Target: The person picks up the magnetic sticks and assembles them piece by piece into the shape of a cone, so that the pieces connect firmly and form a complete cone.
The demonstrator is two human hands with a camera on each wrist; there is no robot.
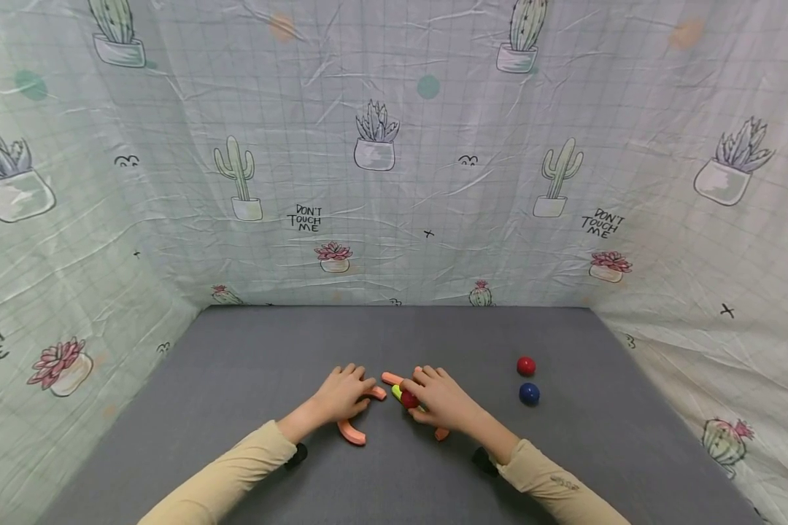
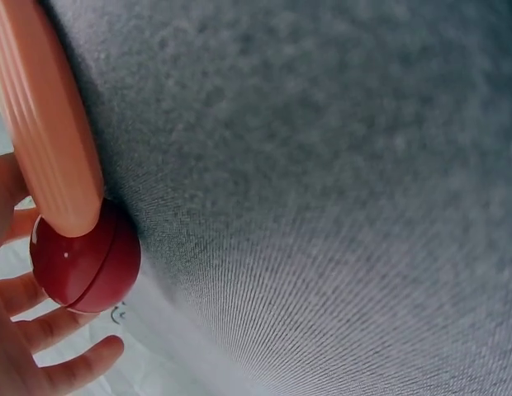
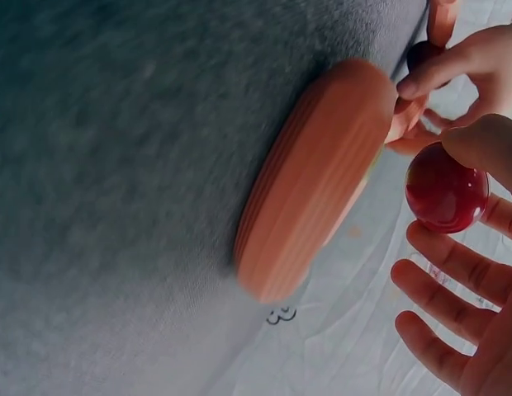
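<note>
My left hand [image 1: 344,394] pinches a curved orange piece [image 1: 377,393] between thumb and fingers. Under its palm a red ball [image 2: 87,260] rests on the table, hidden in the head view, against the end of a second ribbed orange arc [image 1: 351,434]. To the right, a red ball [image 3: 448,188] is held between thumb and fingers of my right hand [image 1: 443,399]. That ball sits above a yellow-green piece [image 1: 397,393]; another orange piece [image 1: 392,378] lies just behind it. One more ribbed orange piece [image 3: 318,181] lies below the right wrist, mostly covered in the head view.
Farther right on the grey table [image 1: 269,343] lie a red ball [image 1: 526,366] and a blue ball [image 1: 529,394], close together. A cactus-print cloth [image 1: 427,182] hangs behind and on both sides. A black wrist camera [image 1: 484,461] sits under the right wrist.
</note>
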